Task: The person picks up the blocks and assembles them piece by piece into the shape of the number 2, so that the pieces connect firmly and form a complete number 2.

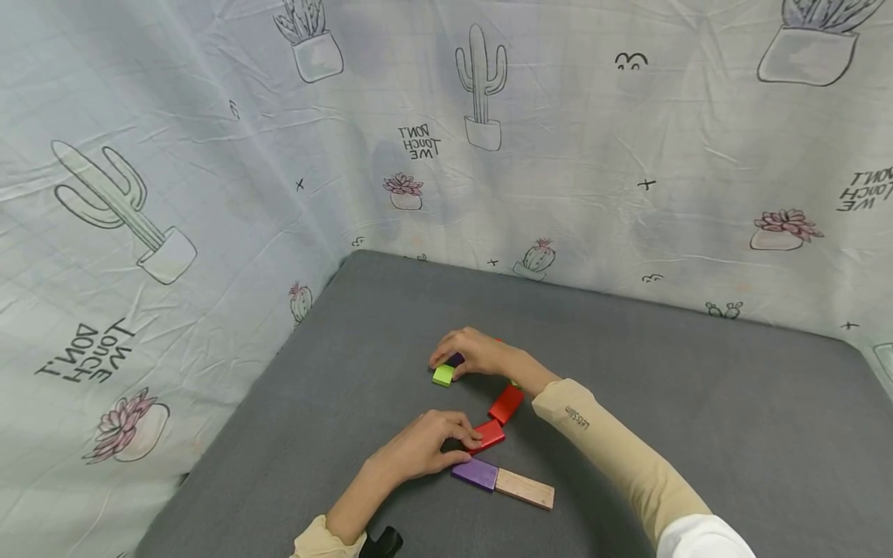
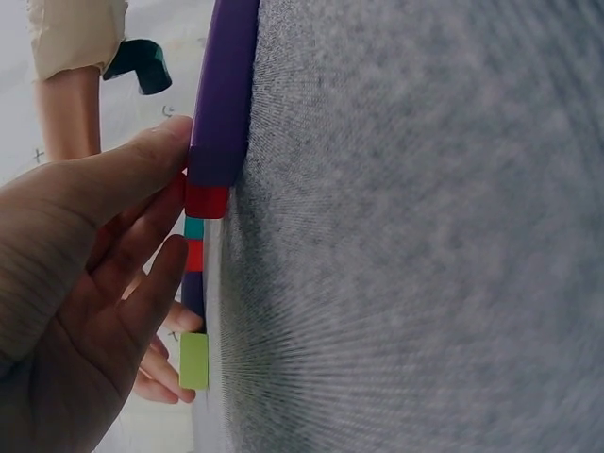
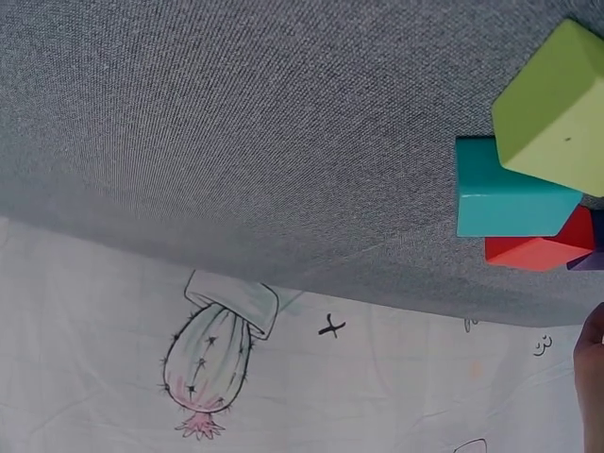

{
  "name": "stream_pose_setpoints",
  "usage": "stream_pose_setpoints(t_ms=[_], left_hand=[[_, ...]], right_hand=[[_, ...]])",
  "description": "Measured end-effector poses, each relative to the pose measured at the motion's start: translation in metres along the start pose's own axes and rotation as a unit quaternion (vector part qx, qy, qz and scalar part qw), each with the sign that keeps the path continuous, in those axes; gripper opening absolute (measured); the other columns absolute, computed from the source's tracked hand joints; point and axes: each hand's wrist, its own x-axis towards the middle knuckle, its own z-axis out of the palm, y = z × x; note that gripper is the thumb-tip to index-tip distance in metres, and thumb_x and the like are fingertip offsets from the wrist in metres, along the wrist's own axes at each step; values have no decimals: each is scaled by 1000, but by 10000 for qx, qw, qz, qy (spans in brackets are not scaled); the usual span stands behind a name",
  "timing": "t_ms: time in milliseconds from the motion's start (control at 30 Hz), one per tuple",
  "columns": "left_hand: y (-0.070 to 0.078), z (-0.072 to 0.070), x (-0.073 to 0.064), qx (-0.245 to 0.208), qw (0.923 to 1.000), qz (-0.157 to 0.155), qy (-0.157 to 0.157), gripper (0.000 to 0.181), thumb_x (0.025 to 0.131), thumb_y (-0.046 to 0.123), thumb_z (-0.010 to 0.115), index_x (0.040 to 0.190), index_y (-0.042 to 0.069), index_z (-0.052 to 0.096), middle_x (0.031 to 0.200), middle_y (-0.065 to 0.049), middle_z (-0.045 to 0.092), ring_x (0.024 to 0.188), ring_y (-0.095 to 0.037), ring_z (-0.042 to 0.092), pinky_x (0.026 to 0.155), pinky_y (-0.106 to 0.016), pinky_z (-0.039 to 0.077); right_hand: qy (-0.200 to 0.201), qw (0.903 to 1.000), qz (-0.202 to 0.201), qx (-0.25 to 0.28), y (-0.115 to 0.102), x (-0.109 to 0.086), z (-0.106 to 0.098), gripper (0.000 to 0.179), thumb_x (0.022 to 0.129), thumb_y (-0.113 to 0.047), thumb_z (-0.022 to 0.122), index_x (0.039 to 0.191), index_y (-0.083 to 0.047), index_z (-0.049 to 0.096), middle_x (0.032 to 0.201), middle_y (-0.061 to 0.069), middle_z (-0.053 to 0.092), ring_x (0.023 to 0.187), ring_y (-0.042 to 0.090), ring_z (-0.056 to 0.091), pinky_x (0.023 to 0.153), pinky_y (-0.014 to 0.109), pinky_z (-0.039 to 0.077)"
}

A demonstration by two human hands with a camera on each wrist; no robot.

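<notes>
In the head view, my left hand [image 1: 422, 443] reaches in from the lower left. Its index finger rests on a red block [image 1: 491, 434], while the thumb touches the end of a purple block [image 1: 475, 473]. My right hand [image 1: 481, 353] is farther back, with thumb and fingers on either side of a small lime green block [image 1: 443, 376], pinching it. A dark purple block [image 1: 455, 359] lies beside that one, partly under the hand. In the right wrist view, another lime green block [image 3: 557, 109], a teal block [image 3: 514, 193] and a red block [image 3: 540, 250] stand in a row.
A plain wooden block [image 1: 525, 489] adjoins the purple block's end. Another red block [image 1: 506, 404] lies between the hands, below the right forearm. The grey tabletop [image 1: 335, 349] meets a printed cloth [image 1: 593, 155] at the back and left.
</notes>
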Motion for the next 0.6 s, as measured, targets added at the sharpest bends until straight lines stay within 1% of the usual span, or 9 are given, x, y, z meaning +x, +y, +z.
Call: stream_pose_setpoints(t_ms=[200, 300, 433, 500, 600], left_hand=[[0, 1, 1, -1, 10000, -20, -60, 21, 82, 15, 77, 103, 10, 76, 100, 7, 68, 96, -4, 62, 86, -21, 49], [1, 1, 3, 35, 9998, -141, -152, 21, 82, 16, 77, 103, 12, 76, 100, 9, 67, 95, -3, 62, 86, -21, 49], [3, -3, 8, 30, 9983, -464, -359, 20, 81, 15, 78, 100, 13, 77, 98, 10, 67, 95, -2, 61, 86, -22, 49], [5, -5, 10, 98, 9969, -626, -462, 19, 79, 14, 79, 98, 14, 77, 96, 10, 67, 94, -2, 61, 86, -23, 49], [8, -8, 14, 316, 9939, -874, -589, 16, 78, 15, 80, 94, 16, 77, 92, 13, 66, 92, -2, 61, 82, -23, 50]], right_hand=[[-94, 9999, 70, 95, 0, -2, -1, 43, 75, -5, 79, 117, -4, 68, 112, 5, 69, 124, 30, 50, 104, 40, 38], [-112, 9998, 54, 139, 0, -4, -2, 44, 75, -4, 79, 117, -3, 68, 113, 6, 69, 127, 32, 47, 105, 41, 37], [-120, 9998, 12, 128, 1, -5, -5, 48, 74, -5, 80, 119, -2, 66, 117, 7, 67, 132, 34, 41, 107, 43, 35], [-23, 9999, 18, 121, 1, -6, -7, 50, 74, -5, 80, 122, -2, 65, 122, 9, 64, 134, 35, 39, 105, 45, 36], [420, 9991, 88, 24, 0, -10, -14, 51, 77, -4, 78, 125, -2, 63, 130, 15, 59, 133, 34, 39, 101, 46, 41]])
